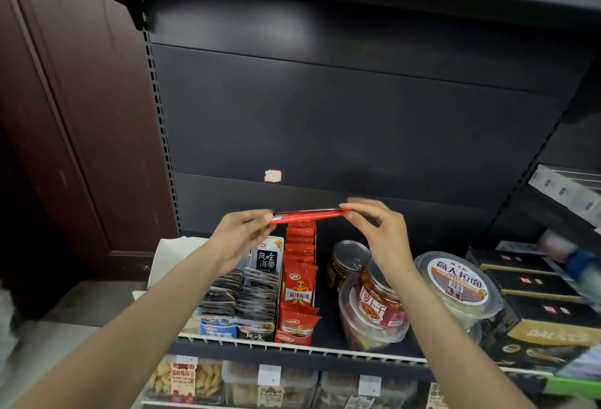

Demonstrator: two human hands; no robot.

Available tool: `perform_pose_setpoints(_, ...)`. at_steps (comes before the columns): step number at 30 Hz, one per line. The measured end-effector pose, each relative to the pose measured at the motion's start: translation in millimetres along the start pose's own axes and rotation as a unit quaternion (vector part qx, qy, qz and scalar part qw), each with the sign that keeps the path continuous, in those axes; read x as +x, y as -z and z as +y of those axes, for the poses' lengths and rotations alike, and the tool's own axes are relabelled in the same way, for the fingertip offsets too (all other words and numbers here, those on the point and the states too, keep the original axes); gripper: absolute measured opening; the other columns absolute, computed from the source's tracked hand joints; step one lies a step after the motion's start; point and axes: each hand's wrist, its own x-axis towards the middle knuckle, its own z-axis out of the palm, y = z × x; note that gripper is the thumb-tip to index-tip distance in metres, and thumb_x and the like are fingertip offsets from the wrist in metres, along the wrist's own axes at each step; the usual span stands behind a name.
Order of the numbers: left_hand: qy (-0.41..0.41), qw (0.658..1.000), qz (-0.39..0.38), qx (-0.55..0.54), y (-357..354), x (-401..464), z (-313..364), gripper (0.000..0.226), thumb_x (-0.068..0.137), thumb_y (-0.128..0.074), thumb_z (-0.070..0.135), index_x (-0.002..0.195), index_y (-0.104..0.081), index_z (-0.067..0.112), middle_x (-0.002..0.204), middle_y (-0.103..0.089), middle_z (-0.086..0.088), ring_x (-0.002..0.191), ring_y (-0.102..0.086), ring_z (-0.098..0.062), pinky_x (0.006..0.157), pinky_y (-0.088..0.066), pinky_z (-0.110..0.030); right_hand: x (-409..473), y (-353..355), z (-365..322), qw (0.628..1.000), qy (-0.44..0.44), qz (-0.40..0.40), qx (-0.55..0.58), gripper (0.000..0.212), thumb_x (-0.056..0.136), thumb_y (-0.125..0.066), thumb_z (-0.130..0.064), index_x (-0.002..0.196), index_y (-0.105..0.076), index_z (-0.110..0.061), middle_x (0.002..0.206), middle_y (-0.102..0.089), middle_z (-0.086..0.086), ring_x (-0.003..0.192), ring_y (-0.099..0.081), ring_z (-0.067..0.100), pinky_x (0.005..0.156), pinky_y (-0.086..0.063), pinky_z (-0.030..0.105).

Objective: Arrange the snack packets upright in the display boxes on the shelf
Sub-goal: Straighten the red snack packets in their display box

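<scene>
Snack packets, red ones, already fill most of the narrow red box (297, 281) at lower centre of the frame: at the near end one packet (298, 317) leans forward over the shelf edge (292, 348), behind it another (299, 285) stands upright with its label facing me, and further back the row runs on in a tight upright file. To its left the grey packets (240, 294) sit in their own box, most of them slumped and overlapping rather than upright, so I judge that side still needs work.

Above the far end of the red row I hold a flat stack of red packets (309, 215), seen edge-on and level, in the middle of the frame. My left hand (239, 239) pinches its left end between thumb and fingertips; my right hand (379, 229) pinches the right end, with the spare fingers loosely spread. How many packets are in the stack I cannot tell, since only a thin glossy red edge shows.

I judge the task partly done: this stack must still be turned upright and slotted in behind the row.
</scene>
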Motion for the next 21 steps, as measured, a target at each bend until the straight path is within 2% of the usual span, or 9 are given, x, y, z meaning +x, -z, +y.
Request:
perform_pose_setpoints(2, 0.002, 0.998, 0.01, 0.065, -2, -2, -4, 0.027, 0.093, -0.055, 0.016, 0.118, -0.058, 0.006, 0.105, -0.067, -0.01, 0.089, -0.067, -0.011, 0.073, -0.054, -0.015, 0, -1, 1, 1.0, 0.005, 0.005, -0.02, 0.016, 0.086, -0.065, -0.013, 0.098, -0.072, -0.021, 0.099, -0.067, -0.008, 0.094, -0.061, 0.001, 0.087, -0.05, 0.021)
perform_pose_setpoints(5, -0.018, 0.972, 0.023, 0.235, 0, -2, -11, 0.033, 0.094, -0.055, 0.024, 0.123, -0.055, 0.009, 0.1, -0.067, -0.005, 0.088, -0.065, -0.012, 0.075, -0.05, -0.019, 0, -6, 10, 0.997, 0.004, 0.019, -0.076, 0.018, 0.085, -0.066, -0.018, 0.102, -0.071, -0.013, 0.091, -0.065, -0.01, 0.083, -0.059, -0.003, 0.076, -0.05, 0.016)
perform_pose_setpoints(8, -0.065, 0.888, 0.001, 0.454, 12, -3, -24, 0.044, 0.09, -0.059, 0.034, 0.129, -0.052, 0.015, 0.116, -0.063, -0.003, 0.101, -0.057, -0.013, 0.085, -0.044, -0.025, 0, -10, 21, 0.988, 0.003, 0.02, -0.151, 0.023, 0.084, -0.067, -0.025, 0.104, -0.071, -0.013, 0.098, -0.068, -0.005, 0.09, -0.06, 0.005, 0.075, -0.052, 0.025)
perform_pose_setpoints(11, -0.093, 0.805, -0.055, 0.583, 27, -5, -39, 0.057, 0.086, -0.062, 0.042, 0.136, -0.046, 0.02, 0.135, -0.052, -0.002, 0.121, -0.047, -0.016, 0.099, -0.038, -0.028, -2, -14, 29, 0.971, 0.018, -0.03, -0.237, 0.024, 0.086, -0.066, -0.028, 0.105, -0.071, -0.016, 0.104, -0.07, 0.0, 0.098, -0.063, 0.014, 0.078, -0.054, 0.033)
perform_pose_setpoints(13, -0.097, 0.756, -0.083, 0.642, 36, -6, -47, 0.065, 0.084, -0.062, 0.05, 0.14, -0.041, 0.025, 0.144, -0.043, 0.0, 0.133, -0.035, -0.019, 0.108, -0.032, -0.034, -4, -18, 32, 0.957, 0.024, -0.061, -0.283, 0.024, 0.087, -0.064, -0.03, 0.107, -0.07, -0.019, 0.104, -0.07, -0.002, 0.097, -0.063, 0.014, 0.077, -0.053, 0.034)
perform_pose_setpoints(15, -0.105, 0.717, -0.115, 0.679, 43, -5, -54, 0.069, 0.082, -0.058, 0.059, 0.141, -0.039, 0.03, 0.146, -0.039, 0.004, 0.135, -0.031, -0.017, 0.111, -0.029, -0.037, -5, -23, 35, 0.944, 0.031, -0.087, -0.316, 0.024, 0.088, -0.063, -0.031, 0.108, -0.07, -0.022, 0.102, -0.069, -0.004, 0.095, -0.063, 0.013, 0.074, -0.052, 0.03)
perform_pose_setpoints(18, -0.104, 0.699, -0.153, 0.69, 49, -3, -60, 0.081, 0.073, -0.047, 0.076, 0.141, -0.039, 0.033, 0.146, -0.039, 0.008, 0.135, -0.029, -0.015, 0.111, -0.027, -0.039, -4, -34, 42, 0.932, 0.036, -0.124, -0.337, 0.023, 0.089, -0.062, -0.03, 0.109, -0.069, -0.024, 0.1, -0.067, -0.005, 0.094, -0.062, 0.013, 0.075, -0.05, 0.028)
perform_pose_setpoints(21, -0.107, 0.696, -0.162, 0.691, 53, -1, -64, 0.071, 0.079, -0.053, 0.068, 0.14, -0.039, 0.035, 0.146, -0.039, 0.008, 0.135, -0.029, -0.015, 0.111, -0.026, -0.042, -3, -47, 52, 0.926, 0.03, -0.171, -0.335, 0.024, 0.091, -0.059, -0.025, 0.113, -0.068, -0.021, 0.106, -0.067, -0.004, 0.099, -0.062, 0.014, 0.079, -0.047, 0.024)
